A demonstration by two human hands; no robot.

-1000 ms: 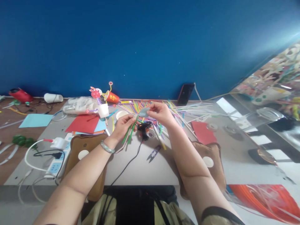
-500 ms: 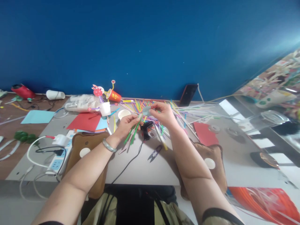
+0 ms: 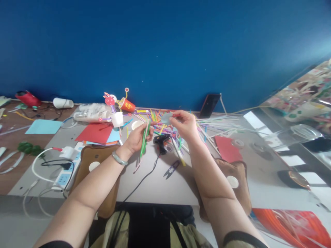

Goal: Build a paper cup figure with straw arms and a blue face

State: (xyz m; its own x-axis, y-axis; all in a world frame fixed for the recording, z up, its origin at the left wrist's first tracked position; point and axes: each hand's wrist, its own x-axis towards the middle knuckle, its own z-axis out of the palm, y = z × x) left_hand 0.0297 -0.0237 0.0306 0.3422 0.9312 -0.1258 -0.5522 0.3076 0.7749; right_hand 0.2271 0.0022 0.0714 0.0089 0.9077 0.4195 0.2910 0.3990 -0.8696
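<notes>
My left hand (image 3: pixel 138 137) is closed round a few thin green and pale pink straws (image 3: pixel 144 140), which point down toward me. Between thumb and fingers, my right hand (image 3: pixel 183 124) pinches a small pale blue-grey flat piece (image 3: pixel 166 119) that looks like paper. Just below and between both hands lies a black glue gun (image 3: pixel 162 140), its cord running toward me. A roll of clear tape (image 3: pixel 169 148) is beside it. Thread snips (image 3: pixel 171 169) rest on the table nearer to me. Behind the hands spreads a pile of coloured straws (image 3: pixel 178 136).
A white cup with a pink rabbit figure (image 3: pixel 110 100) and a tipped red cup (image 3: pixel 127 104) stand back left. Red paper (image 3: pixel 93 133), a brown pad (image 3: pixel 85 162) and a power strip (image 3: pixel 64 175) lie left. A phone (image 3: pixel 209 105) leans against the wall. Another brown pad (image 3: pixel 240 193) lies right.
My left hand has turned and shifted slightly left, so the straws stand more upright and closer together. The pale piece in my right hand has moved slightly right, away from the straws.
</notes>
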